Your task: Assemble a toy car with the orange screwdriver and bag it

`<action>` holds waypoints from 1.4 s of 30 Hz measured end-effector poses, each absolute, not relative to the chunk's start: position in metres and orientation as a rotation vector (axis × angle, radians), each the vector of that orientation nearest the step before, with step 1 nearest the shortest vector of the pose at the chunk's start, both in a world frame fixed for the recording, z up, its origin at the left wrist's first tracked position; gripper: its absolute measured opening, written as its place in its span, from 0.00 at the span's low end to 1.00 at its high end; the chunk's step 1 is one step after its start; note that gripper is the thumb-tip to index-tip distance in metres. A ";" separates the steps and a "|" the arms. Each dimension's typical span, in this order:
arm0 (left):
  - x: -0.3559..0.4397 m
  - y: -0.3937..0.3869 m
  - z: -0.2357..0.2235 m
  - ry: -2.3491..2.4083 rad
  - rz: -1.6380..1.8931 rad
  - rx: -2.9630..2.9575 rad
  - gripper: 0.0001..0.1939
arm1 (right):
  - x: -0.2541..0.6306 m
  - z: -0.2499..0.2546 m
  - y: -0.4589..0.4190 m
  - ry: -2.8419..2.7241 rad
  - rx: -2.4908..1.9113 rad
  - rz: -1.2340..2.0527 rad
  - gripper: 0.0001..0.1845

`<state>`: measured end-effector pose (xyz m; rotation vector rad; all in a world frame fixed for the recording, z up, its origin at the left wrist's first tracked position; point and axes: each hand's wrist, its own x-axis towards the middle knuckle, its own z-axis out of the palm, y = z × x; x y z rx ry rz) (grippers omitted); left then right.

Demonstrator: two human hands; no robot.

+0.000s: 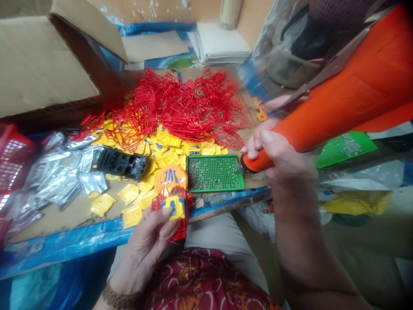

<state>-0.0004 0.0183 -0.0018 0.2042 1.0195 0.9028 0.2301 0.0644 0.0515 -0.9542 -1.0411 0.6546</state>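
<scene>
My left hand grips a red plastic lattice frame with a yellow plastic piece seated in it. Just above that frame lies a round orange plastic part. My right hand is wrapped around a large orange tapered screwdriver-like tool, whose metal tip reaches the right edge of a green tray holding many tiny metal screws. Behind these spreads a heap of red lattice frames, with loose yellow pieces beneath its front edge.
A black plastic part lies on silver foil packets at the left, beside a red plastic basket. A cardboard box flap rises behind, the blue-edged bench front runs below, and a green perforated sheet sits right.
</scene>
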 end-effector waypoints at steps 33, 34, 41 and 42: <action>-0.002 0.017 -0.011 0.923 0.922 0.281 0.13 | 0.231 0.043 0.066 -1.075 -0.951 0.658 0.17; -0.002 0.017 -0.012 0.923 0.919 0.281 0.13 | 0.230 0.044 0.067 -1.061 -0.958 0.658 0.17; 0.001 0.019 -0.007 0.944 0.918 0.279 0.15 | 0.227 0.047 0.067 -0.998 -1.011 0.657 0.18; 0.001 0.019 -0.005 0.953 0.913 0.278 0.15 | 0.227 0.047 0.067 -0.996 -1.007 0.660 0.18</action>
